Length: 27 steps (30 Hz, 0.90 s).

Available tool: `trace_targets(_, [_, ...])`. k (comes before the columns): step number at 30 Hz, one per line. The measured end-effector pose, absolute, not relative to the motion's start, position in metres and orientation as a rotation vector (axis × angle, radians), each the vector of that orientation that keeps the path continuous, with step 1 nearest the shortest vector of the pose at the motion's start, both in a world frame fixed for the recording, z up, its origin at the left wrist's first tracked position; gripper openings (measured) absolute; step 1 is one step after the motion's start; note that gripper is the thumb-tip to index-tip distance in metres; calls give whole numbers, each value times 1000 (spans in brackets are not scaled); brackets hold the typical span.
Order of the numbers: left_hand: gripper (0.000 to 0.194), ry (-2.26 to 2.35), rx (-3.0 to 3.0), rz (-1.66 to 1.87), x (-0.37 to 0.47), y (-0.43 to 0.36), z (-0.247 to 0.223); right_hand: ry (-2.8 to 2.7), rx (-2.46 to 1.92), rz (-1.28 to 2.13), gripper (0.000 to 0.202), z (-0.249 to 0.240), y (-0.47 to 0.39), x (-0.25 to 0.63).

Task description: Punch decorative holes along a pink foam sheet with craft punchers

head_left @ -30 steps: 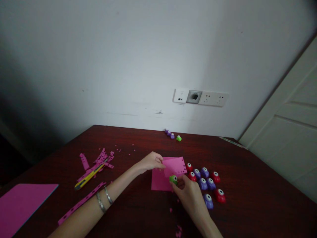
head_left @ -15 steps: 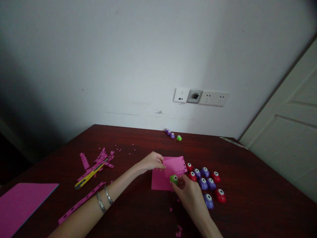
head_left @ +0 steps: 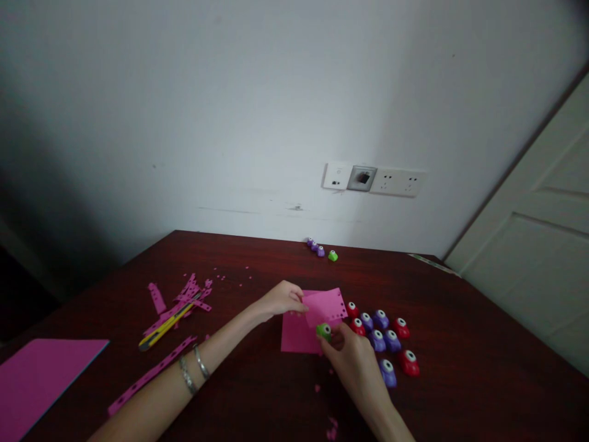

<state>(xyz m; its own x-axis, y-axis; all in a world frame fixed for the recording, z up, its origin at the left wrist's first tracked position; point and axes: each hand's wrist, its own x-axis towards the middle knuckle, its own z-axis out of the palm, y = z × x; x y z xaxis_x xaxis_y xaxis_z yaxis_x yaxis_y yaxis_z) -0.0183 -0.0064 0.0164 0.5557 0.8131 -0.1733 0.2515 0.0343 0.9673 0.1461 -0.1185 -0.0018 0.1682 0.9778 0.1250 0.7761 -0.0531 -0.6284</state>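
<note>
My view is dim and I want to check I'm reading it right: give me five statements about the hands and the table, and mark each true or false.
1. The right hand holds a green eye-topped piece. True.
2. The left hand holds the yellow cutter. False: it holds a small pink sheet; the cutter lies among pink scraps.
3. A second green piece stands near three purple pieces at the back of the table. True.
4. The red pieces stand left of the left hand. False: they stand to the right of the small pink sheet.
5. Two bracelets circle the left arm. True.
</note>
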Motion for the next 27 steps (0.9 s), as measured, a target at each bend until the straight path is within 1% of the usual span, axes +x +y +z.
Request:
trace_targets(13, [30,917,1530,529,-18,-8,15,-1656,-1863,479,13,-1,-120,145])
trace_targets(17, [31,920,1545,508,-18,-8,14,-1681,-1877,431,16,-3,-120,144])
trace_targets(27, [31,908,1563,493,-16,-9,11,-1751,-1909,325,16,-2,-122,141])
